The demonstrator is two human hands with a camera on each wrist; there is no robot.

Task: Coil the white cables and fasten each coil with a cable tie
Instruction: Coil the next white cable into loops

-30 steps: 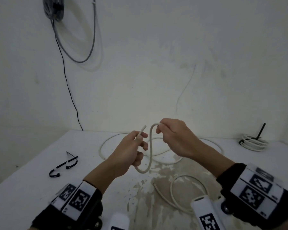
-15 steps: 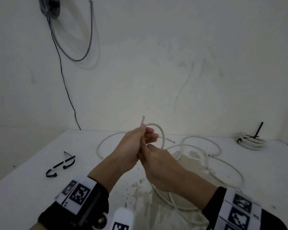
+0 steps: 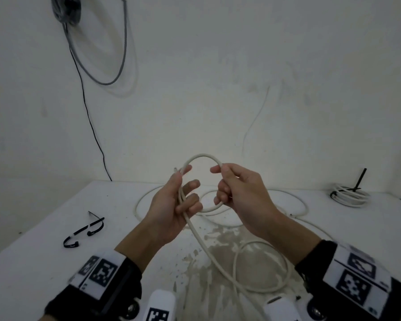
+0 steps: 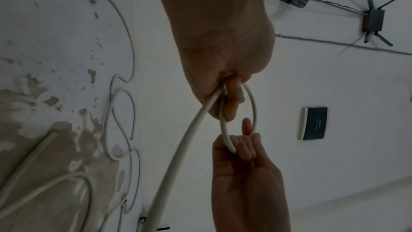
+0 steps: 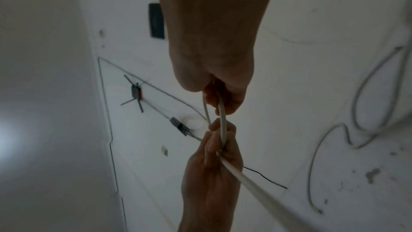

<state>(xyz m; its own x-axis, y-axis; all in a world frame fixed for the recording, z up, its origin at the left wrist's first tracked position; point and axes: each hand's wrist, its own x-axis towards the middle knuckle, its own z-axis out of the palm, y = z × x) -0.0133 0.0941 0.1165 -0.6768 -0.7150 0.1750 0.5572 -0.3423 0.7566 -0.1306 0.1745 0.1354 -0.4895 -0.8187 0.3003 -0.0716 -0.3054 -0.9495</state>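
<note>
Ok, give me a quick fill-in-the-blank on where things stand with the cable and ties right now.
1. Both hands hold one ____ of the white cable up above the table.
2. The left hand and the right hand grip ____ sides of it.
3. The black cable ties lie on the table to the person's ____.
4. At the far right lies a coil already bound with a ____ tie.

Missing words: loop; opposite; left; black

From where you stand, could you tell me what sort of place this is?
Probably a bare workroom or utility corner: stained white worktop, plain white walls with a grey cable hanging, a wall-mounted router with antennas.
</note>
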